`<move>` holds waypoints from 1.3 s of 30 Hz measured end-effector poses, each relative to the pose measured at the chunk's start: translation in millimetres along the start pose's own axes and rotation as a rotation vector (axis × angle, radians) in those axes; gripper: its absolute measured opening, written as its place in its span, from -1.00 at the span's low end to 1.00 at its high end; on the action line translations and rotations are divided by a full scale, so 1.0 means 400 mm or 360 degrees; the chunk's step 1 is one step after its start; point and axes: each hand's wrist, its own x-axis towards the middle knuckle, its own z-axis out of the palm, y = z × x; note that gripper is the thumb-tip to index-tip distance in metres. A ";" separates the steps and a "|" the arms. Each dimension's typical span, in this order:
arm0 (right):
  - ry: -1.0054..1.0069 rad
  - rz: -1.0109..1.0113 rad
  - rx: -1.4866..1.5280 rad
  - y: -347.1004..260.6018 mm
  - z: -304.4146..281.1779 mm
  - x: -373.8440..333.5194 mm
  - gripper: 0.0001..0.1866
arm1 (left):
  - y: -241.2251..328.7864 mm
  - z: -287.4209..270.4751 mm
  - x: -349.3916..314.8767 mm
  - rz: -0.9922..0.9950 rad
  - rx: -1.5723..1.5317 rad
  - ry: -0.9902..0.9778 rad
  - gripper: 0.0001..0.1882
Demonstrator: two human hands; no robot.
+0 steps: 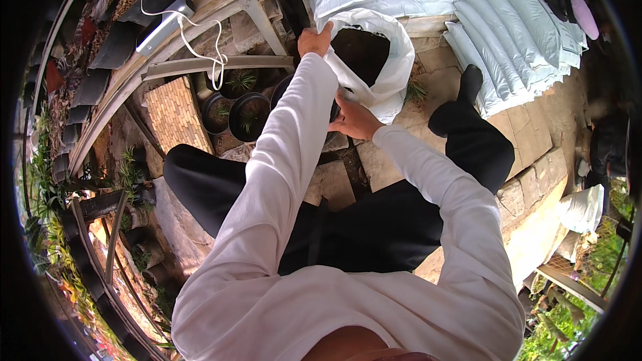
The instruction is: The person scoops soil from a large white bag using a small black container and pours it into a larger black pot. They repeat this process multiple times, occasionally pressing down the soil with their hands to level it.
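Note:
A white plastic sack stands wide open in front of me, with dark soil inside. My left hand is closed on the left part of its rim. Just below the sack, my right hand has its thumb and fingers around the edge of a black plant pot. My left forearm hides most of that pot, and what is in it does not show. To the left of the forearm stand several more black pots holding small grassy plants.
Pale filled sacks are stacked at the far right. A tan slatted panel lies left of the pots, near a metal frame. From a white bar-shaped device hangs a white cable. Stone paving extends to the right.

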 end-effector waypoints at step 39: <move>0.0020 -0.0019 -0.0042 0.034 -0.004 -0.002 0.30 | -0.177 -0.419 -0.443 0.1492 0.0962 -0.0983 0.14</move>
